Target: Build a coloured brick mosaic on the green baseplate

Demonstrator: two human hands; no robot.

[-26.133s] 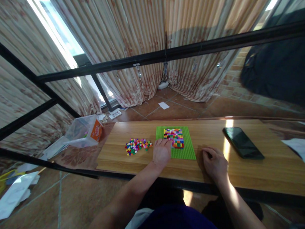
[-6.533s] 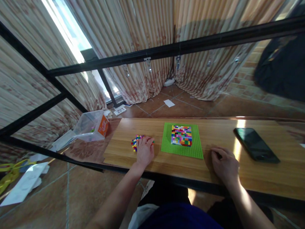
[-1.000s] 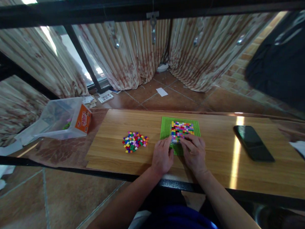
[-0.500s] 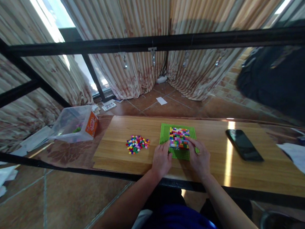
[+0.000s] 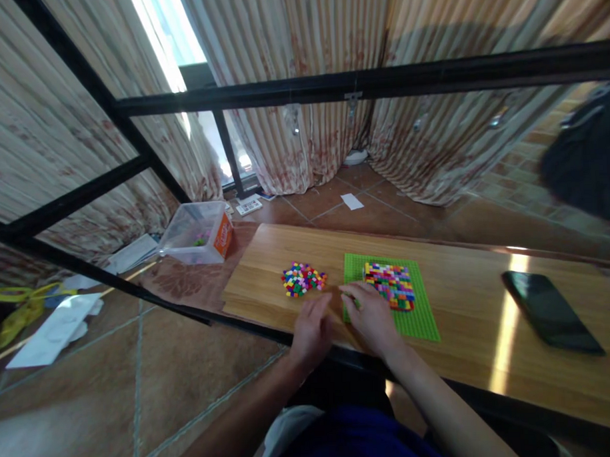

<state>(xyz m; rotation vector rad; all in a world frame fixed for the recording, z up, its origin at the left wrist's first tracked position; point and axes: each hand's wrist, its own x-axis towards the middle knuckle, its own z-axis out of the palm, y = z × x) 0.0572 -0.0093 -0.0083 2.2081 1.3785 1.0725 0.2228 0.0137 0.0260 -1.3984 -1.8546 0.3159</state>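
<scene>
A green baseplate [image 5: 413, 318] lies on the wooden table [image 5: 462, 296], with a block of many-coloured small bricks [image 5: 390, 284] pressed onto its far half. A loose heap of coloured bricks [image 5: 303, 280] sits just left of the plate. My left hand [image 5: 311, 328] rests near the table's front edge, fingers stretched toward the heap, holding nothing I can see. My right hand [image 5: 371, 314] lies on the plate's near left corner, fingers extended toward its left edge, just left of the brick block.
A black phone [image 5: 551, 311] lies on the table at the right. A clear plastic box with an orange label [image 5: 200, 232] stands off the table's left end. Black metal bars [image 5: 360, 83] cross above. Papers [image 5: 53, 330] litter the tiled floor at left.
Both hands have let go of the brick block's sides and drawn back left and nearer to me. The view has swung left, so plate and phone now sit further right.
</scene>
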